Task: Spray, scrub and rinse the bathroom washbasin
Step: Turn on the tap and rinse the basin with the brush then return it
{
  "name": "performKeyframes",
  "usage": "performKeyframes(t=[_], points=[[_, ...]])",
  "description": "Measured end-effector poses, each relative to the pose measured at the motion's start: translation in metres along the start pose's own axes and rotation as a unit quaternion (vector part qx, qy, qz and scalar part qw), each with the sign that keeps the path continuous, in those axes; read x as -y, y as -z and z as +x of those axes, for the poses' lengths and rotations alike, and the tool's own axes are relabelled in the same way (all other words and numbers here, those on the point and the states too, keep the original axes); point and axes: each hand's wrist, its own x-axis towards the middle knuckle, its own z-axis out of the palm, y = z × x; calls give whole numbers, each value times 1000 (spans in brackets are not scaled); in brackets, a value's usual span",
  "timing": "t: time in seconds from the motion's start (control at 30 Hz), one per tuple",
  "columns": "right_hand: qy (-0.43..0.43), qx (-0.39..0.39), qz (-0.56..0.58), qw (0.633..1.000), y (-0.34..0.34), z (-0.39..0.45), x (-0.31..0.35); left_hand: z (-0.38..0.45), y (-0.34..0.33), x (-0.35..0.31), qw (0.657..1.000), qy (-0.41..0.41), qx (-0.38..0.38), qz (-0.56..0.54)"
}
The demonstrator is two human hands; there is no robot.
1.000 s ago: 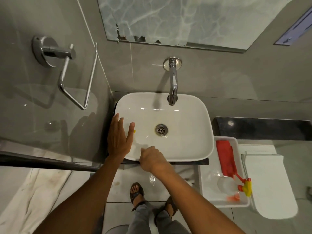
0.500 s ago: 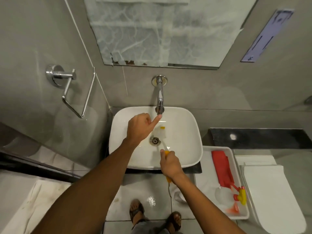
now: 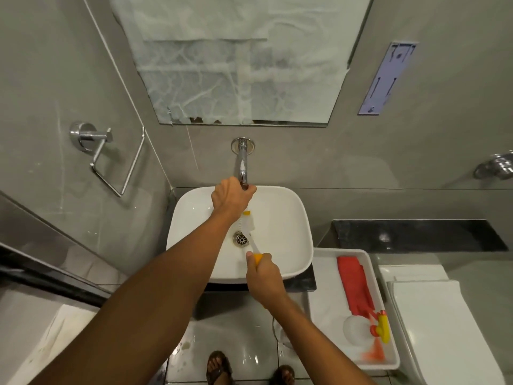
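Here the white washbasin (image 3: 280, 218) sits below the wall tap (image 3: 243, 162). Our left hand (image 3: 230, 197) has its grip closed around the tap's spout end, while our right hand (image 3: 263, 276) clamps the orange handle of a brush (image 3: 251, 234), its head above the drain (image 3: 241, 239). Beside the basin, a white tray (image 3: 327, 309) holds a red cloth (image 3: 354, 284) and spray bottle (image 3: 361, 329).

Soft, even indoor light fills the frame. Bright glare spots sit on the chrome tap (image 3: 242, 162) and the wet floor tiles (image 3: 244, 357). Wall lines bow at the edges from wide-angle distortion. The right hand (image 3: 263, 276) looks slightly motion-blurred; shadows stay faint.
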Motion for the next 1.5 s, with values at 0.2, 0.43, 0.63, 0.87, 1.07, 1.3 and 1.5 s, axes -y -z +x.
performKeyframes(t=[0.2, 0.43, 0.63, 0.87, 1.07, 1.3, 1.5], points=[[-1, -24, -5, 1000, 0, -2, 2, 2, 1, -5, 999, -12, 26, 27], [-8, -47, 6, 999, -12, -1, 8, 13, 17, 11, 989, -72, 129, -21], [-40, -47, -23, 998, -26, 4, 15, 31, 40, 26, 957, -174, 231, -22], [-31, -71, 4, 997, -25, 4, 4, 32, 41, 31, 948, -192, 250, -28], [-141, 28, 317, 937, -9, 7, -6, 28, 38, 33, 949, -190, 247, -36], [-271, 256, 660, 652, 23, 19, -7, 27, 37, 32, 953, -199, 230, -9], [-268, 279, 631, 672, 32, 20, -4, 28, 32, 34, 955, -213, 206, 26]])
